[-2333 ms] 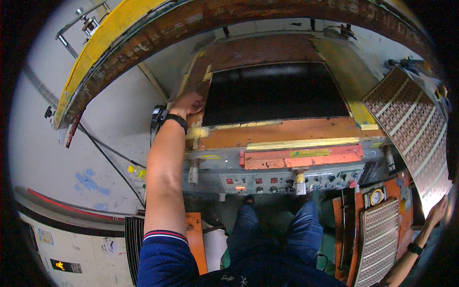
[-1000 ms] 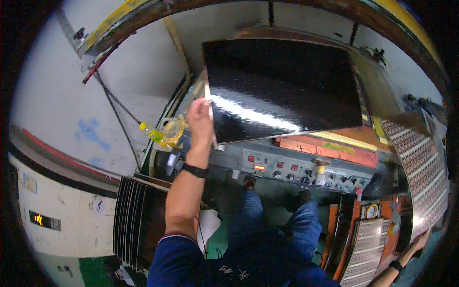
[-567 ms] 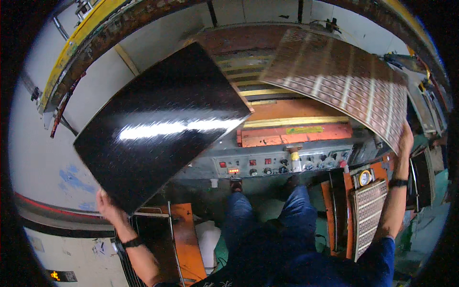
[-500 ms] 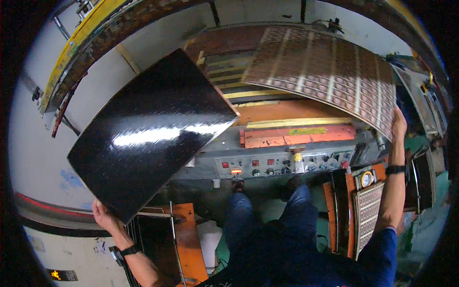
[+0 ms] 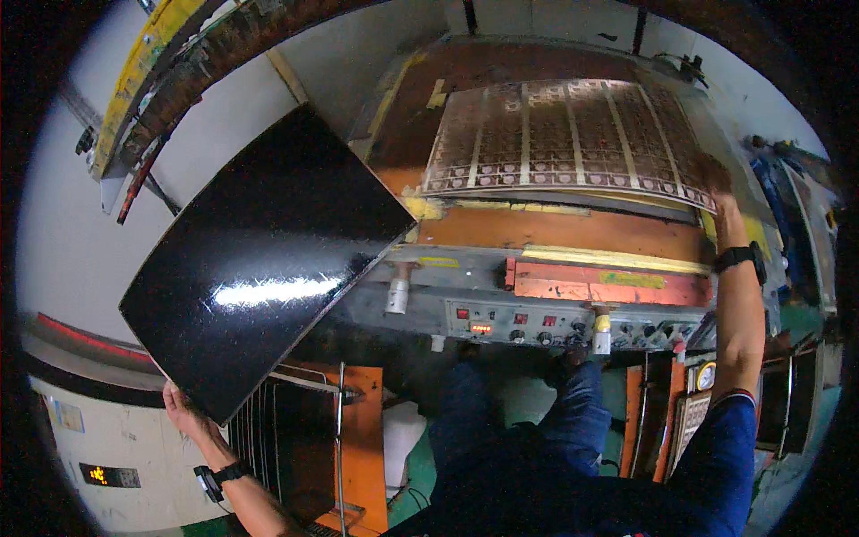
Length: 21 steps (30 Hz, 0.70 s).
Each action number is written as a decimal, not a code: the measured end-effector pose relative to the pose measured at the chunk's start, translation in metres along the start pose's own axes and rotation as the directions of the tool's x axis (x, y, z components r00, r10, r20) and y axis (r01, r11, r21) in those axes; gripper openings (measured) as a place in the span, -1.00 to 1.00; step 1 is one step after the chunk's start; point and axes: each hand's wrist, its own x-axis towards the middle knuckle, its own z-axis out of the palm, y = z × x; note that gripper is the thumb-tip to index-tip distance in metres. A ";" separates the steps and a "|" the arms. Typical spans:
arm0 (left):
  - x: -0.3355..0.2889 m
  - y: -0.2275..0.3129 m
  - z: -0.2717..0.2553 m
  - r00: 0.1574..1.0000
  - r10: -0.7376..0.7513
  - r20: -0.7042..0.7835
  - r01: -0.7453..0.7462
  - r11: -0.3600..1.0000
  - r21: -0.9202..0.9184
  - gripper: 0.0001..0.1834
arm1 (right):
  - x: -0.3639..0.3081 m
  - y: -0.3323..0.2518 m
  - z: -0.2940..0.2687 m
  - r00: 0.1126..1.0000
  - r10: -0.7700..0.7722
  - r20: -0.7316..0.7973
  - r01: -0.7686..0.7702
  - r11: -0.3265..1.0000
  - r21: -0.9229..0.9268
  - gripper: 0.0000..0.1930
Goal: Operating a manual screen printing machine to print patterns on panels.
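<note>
My left hand [image 5: 186, 413] grips a large glossy black panel [image 5: 259, 259] by its lower left corner. The panel is tilted, with a bright streak of light on its face and its right corner over the front of the machine bed [image 5: 537, 225]. My right hand [image 5: 718, 190] holds the right front corner of a brown panel [image 5: 555, 134] with a repeating copper-coloured pattern and pale stripes, like a circuit board sheet. This sheet lies low over the bed, its front edge slightly above it; whether its far side touches cannot be told.
A control panel [image 5: 546, 324] with knobs and red switches runs along the machine's front, below a red bar [image 5: 613, 285]. Racks with orange boards stand left [image 5: 362, 447] and right [image 5: 633, 412] of my legs. A yellow-edged frame [image 5: 148, 67] arches overhead.
The patterned sheet has come down from a tilt and now lies flatter over the bed. My left hand still holds the black panel off to the left. The view has shifted.
</note>
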 end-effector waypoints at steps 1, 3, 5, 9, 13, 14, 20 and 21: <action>0.001 -0.001 0.001 1.000 -0.014 -0.003 0.014 0.999 -0.038 -0.75 | 0.000 0.004 -0.002 0.997 -0.075 0.015 0.076 0.991 -0.113 -0.65; 0.002 -0.001 0.000 0.999 -0.030 -0.011 0.029 0.997 -0.070 -0.76 | -0.001 0.012 -0.008 0.996 -0.064 0.054 0.074 0.979 -0.192 -0.64; 0.003 -0.001 0.001 0.997 -0.077 -0.016 0.075 0.993 -0.092 -0.77 | -0.002 0.021 -0.013 0.991 -0.099 0.090 0.122 0.944 -0.307 -0.64; 0.003 0.003 0.001 0.996 -0.079 -0.039 0.076 0.994 -0.084 -0.77 | -0.004 0.033 -0.013 0.988 -0.120 0.098 0.148 0.917 -0.370 -0.63; 0.003 0.005 0.001 0.997 -0.075 -0.027 0.073 0.996 -0.059 -0.78 | 0.000 0.037 -0.006 0.986 -0.134 0.096 0.161 0.904 -0.396 -0.62; 0.003 0.005 0.000 0.996 -0.086 -0.039 0.084 0.995 -0.048 -0.78 | 0.001 0.039 -0.004 0.986 -0.135 0.097 0.163 0.900 -0.405 -0.62; 0.006 0.001 -0.002 0.997 -0.057 0.043 0.061 0.993 -0.099 -0.78 | 0.004 0.067 -0.002 0.982 -0.186 0.041 0.184 0.862 -0.473 -0.60; 0.007 0.001 -0.003 0.999 -0.042 0.027 0.044 0.997 -0.071 -0.78 | 0.005 0.071 -0.001 0.929 -0.370 0.023 0.312 0.748 -0.586 -0.57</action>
